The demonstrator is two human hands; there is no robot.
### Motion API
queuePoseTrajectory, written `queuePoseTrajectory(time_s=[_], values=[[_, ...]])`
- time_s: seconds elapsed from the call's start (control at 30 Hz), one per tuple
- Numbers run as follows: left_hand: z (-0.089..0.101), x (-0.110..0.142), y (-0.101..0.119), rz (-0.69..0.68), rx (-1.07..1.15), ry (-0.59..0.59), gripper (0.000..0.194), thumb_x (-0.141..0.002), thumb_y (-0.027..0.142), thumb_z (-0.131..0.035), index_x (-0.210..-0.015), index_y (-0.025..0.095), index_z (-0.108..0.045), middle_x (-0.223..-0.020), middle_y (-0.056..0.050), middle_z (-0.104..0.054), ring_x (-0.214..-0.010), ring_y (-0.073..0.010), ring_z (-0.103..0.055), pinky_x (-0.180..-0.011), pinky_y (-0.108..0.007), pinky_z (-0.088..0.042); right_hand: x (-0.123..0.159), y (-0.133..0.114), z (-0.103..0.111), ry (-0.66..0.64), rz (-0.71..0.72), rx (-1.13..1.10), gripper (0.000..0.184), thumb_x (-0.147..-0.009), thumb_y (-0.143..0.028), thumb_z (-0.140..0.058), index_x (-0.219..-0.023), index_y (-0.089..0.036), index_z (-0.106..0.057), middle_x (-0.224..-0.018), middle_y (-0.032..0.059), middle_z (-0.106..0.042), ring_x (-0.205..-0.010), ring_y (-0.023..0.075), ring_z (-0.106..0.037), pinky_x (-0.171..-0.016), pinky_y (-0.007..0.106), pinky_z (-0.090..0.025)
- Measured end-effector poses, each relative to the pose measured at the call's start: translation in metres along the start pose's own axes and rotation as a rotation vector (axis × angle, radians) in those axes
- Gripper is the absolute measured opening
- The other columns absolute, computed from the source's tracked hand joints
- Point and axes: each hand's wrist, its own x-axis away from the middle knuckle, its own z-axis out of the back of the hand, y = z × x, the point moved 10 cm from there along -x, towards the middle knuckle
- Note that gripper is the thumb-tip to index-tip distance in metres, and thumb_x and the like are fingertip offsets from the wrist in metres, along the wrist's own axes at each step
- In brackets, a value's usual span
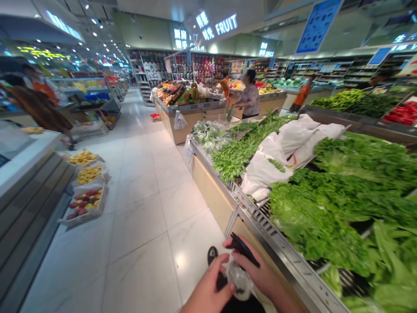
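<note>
- The left hand (208, 284), lowest in the view, curls its thumb and fingers around a crumpled clear plastic piece (240, 282).
- The right hand (260, 271) grips a slim black object (248, 252), its fingertips close to the plastic as well.
- The plastic sits between the two hands, above a dark shoe (212, 255) and beside the produce stand's metal rim (270, 232).
- On the stand, frilly green lettuce (312, 213) lies nearest; white bags (263, 174) rest beyond it, next to loose leafy greens (233, 156).
- Across the pale tiled floor (143, 230), a crate of red and yellow fruit (85, 203) stands near a slatted counter (29, 204).
- Farther off, a person (251, 98) stands by the produce.
</note>
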Motion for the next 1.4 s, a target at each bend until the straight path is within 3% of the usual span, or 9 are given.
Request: queuePoseTrajectory(time_s=[0.1, 0.2, 0.3, 0.5, 0.63, 0.83, 1.07, 1.23, 1.4], values=[[0.02, -0.026, -0.005, -0.032, 0.092, -0.052, 0.072, -0.091, 0.045, -0.072, -0.155, 0.027, -0.044, -0.131, -0.011, -0.068, -0.119, -0.0299, -0.063, -0.112, -0.046, -0.043, -0.044, -0.008, -0.022, -0.046, 0.027, -0.071, 0.046, -0.087, -0.059, -0.067, -0.115, -0.022, -0.073, -0.121, 0.0107, -0.075, -0.12, 0.0309, -0.067, -0.111, 0.046, -0.049], [0.06, -0.058, -0.005, -0.057, 0.0, -0.003, 0.083, -0.084, 0.057, -0.076, -0.154, 0.024, -0.046, -0.121, -0.011, -0.068, -0.105, -0.0295, -0.065, -0.102, -0.045, -0.049, -0.096, -0.017, -0.035, -0.035, 0.077, -0.038, 0.043, -0.09, -0.057, -0.065, -0.114, -0.022, -0.071, -0.123, 0.0104, -0.074, -0.123, 0.0295, -0.065, -0.113, 0.045, -0.046], [0.096, -0.09, 0.006, -0.09, -0.101, 0.005, 0.076, -0.084, 0.061, -0.074, -0.147, 0.023, -0.054, -0.123, -0.012, -0.067, -0.107, -0.0304, -0.063, -0.097, -0.042, -0.05, -0.148, -0.028, -0.047, -0.075, 0.101, 0.0, 0.043, -0.094, -0.056, -0.062, -0.12, -0.023, -0.068, -0.13, 0.0104, -0.072, -0.125, 0.0278, -0.064, -0.115, 0.045, -0.045], [0.155, -0.144, 0.021, -0.063, -0.084, 0.179, 0.062, -0.082, 0.044, -0.08, -0.135, 0.023, -0.057, -0.133, -0.011, -0.067, -0.122, -0.0332, -0.062, -0.112, -0.045, -0.043, -0.227, -0.059, -0.063, -0.135, 0.155, 0.048, 0.042, -0.097, -0.057, -0.057, -0.123, -0.026, -0.064, -0.131, 0.0079, -0.071, -0.122, 0.0253, -0.066, -0.109, 0.04, -0.049], [0.18, -0.171, 0.024, -0.063, -0.121, 0.35, 0.075, -0.076, 0.026, -0.081, -0.144, 0.025, -0.048, -0.149, -0.013, -0.058, -0.138, -0.0349, -0.053, -0.121, -0.051, -0.036, -0.252, -0.062, -0.063, -0.083, 0.175, 0.06, 0.041, -0.099, -0.059, -0.054, -0.121, -0.026, -0.065, -0.122, 0.007, -0.074, -0.114, 0.0247, -0.069, -0.103, 0.039, -0.054], [0.173, -0.221, 0.046, -0.108, -0.269, 0.252, 0.061, -0.068, 0.017, -0.08, -0.126, 0.022, -0.06, -0.126, -0.011, -0.066, -0.122, -0.0343, -0.061, -0.111, -0.05, -0.046, -0.269, -0.038, -0.016, 0.227, 0.13, 0.009, 0.051, -0.096, -0.067, -0.054, -0.123, -0.026, -0.069, -0.129, 0.0096, -0.074, -0.126, 0.0293, -0.066, -0.111, 0.041, -0.052], [0.14, -0.28, 0.049, -0.135, -0.128, -0.174, 0.072, -0.075, 0.029, -0.085, -0.139, 0.022, -0.05, -0.139, -0.013, -0.063, -0.129, -0.0334, -0.059, -0.113, -0.044, -0.044, -0.269, -0.031, 0.04, 0.552, 0.112, 0.042, 0.048, -0.097, -0.06, -0.055, -0.126, -0.025, -0.069, -0.133, 0.0113, -0.072, -0.129, 0.0305, -0.064, -0.115, 0.044, -0.05], [0.162, -0.324, 0.053, -0.127, -0.176, -0.283, 0.048, -0.099, 0.037, -0.06, -0.144, 0.025, -0.049, -0.146, -0.013, -0.059, -0.132, -0.0285, -0.056, -0.115, -0.043, -0.041, -0.262, -0.056, 0.087, 0.816, 0.2, 0.108, 0.037, -0.097, -0.043, -0.055, -0.127, -0.023, -0.065, -0.135, 0.011, -0.07, -0.132, 0.0283, -0.061, -0.119, 0.043, -0.043], [0.18, -0.373, 0.076, -0.165, -0.24, -0.371, 0.032, -0.103, 0.045, -0.051, -0.123, 0.026, -0.066, -0.131, -0.01, -0.069, -0.124, -0.0287, -0.062, -0.112, -0.042, -0.044, -0.22, -0.059, 0.145, 1.323, 0.193, 0.101, 0.026, -0.089, -0.039, -0.057, -0.105, -0.022, -0.069, -0.109, 0.0096, -0.075, -0.111, 0.0294, -0.067, -0.108, 0.045, -0.047]])
